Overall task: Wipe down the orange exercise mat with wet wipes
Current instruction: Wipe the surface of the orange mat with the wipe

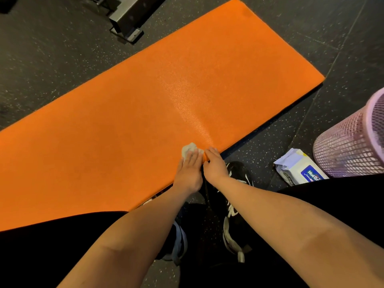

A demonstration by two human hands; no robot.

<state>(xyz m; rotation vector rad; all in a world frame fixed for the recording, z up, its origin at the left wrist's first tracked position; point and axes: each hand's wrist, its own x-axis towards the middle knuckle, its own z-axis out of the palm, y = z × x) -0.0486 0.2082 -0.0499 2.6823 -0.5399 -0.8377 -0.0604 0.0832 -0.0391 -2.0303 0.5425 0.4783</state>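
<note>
The orange exercise mat (145, 104) lies flat on the dark speckled floor and runs diagonally from lower left to upper right. A crumpled white wet wipe (189, 148) sits on the mat near its near edge. My left hand (190, 171) presses flat on the wipe with straight fingers. Right beside it, my right hand (215, 166) has its fingers curled over the mat's near edge. A damp, shiny streak on the mat runs away from the wipe toward the far side.
A white and blue wet wipe pack (299, 168) lies on the floor to the right. Beside it stands a pink mesh bin (351, 146). A metal equipment base (128, 19) is beyond the mat's far side. My black shoes (236, 206) stand by the near edge.
</note>
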